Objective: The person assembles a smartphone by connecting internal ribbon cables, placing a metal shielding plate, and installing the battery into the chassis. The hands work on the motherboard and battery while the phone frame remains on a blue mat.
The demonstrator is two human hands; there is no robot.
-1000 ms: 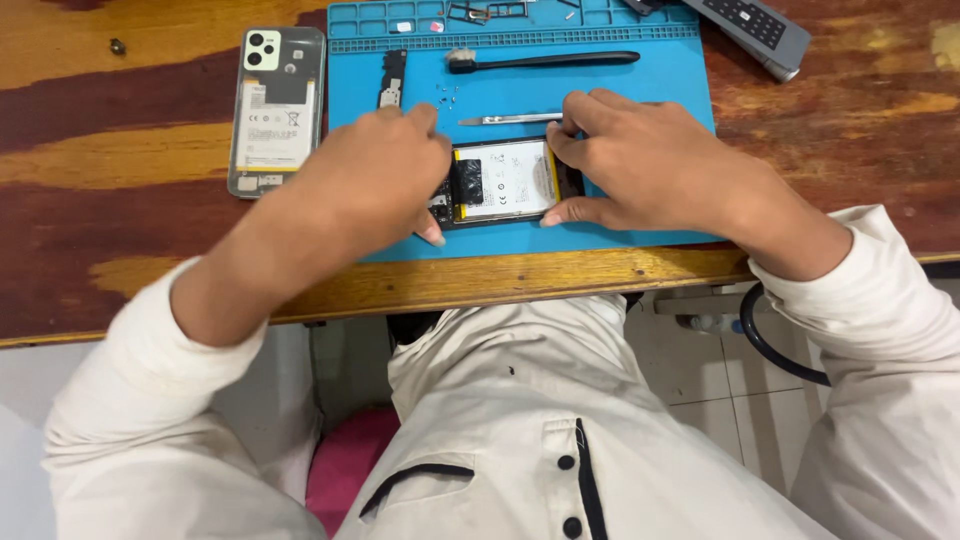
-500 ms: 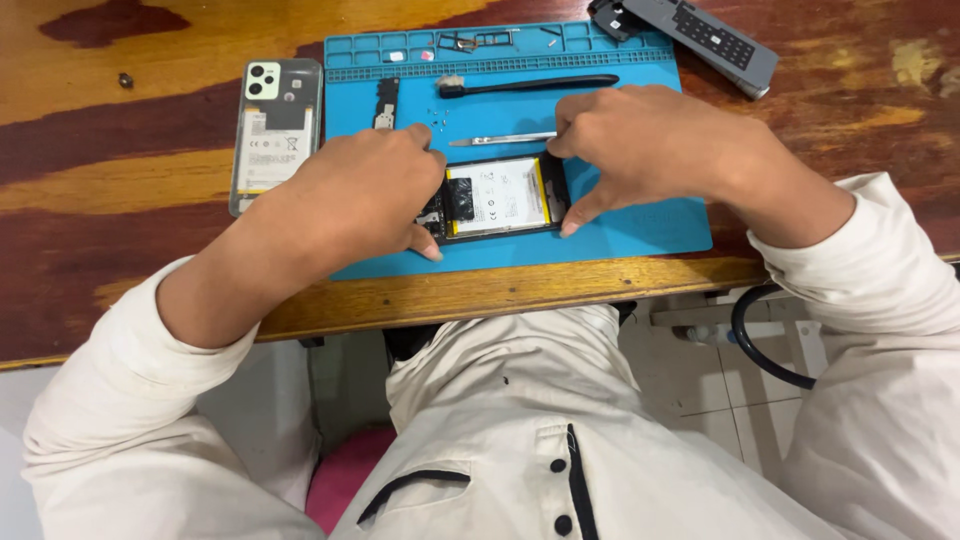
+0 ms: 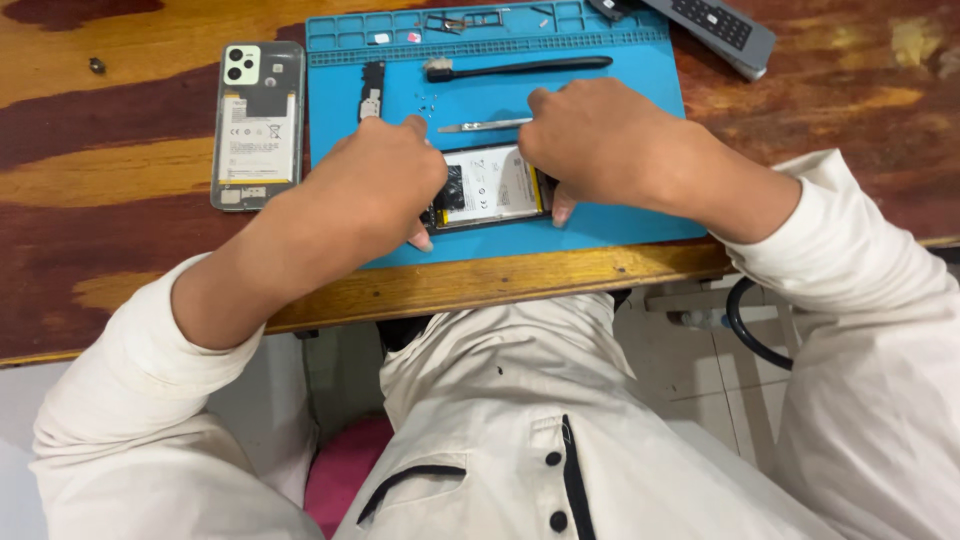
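Observation:
An opened phone [image 3: 490, 187] with its white battery showing lies on a blue work mat [image 3: 620, 225] near the table's front edge. My left hand [image 3: 375, 185] covers the phone's left end, fingers curled down onto it. My right hand [image 3: 600, 140] grips the phone's right end, thumb pressed at its lower right corner. Both ends of the phone are hidden under my hands.
A removed phone back cover [image 3: 257, 125] lies left of the mat on the wooden table [image 3: 100, 180]. On the mat sit metal tweezers [image 3: 485, 126], a black tool [image 3: 520, 68], a small black part [image 3: 372, 90] and tiny screws. A remote control [image 3: 715, 25] lies at the top right.
My hands have stayed on the phone with only slight shifts of the fingers. The head camera has moved, so the mat and phone sit higher and more centred in view.

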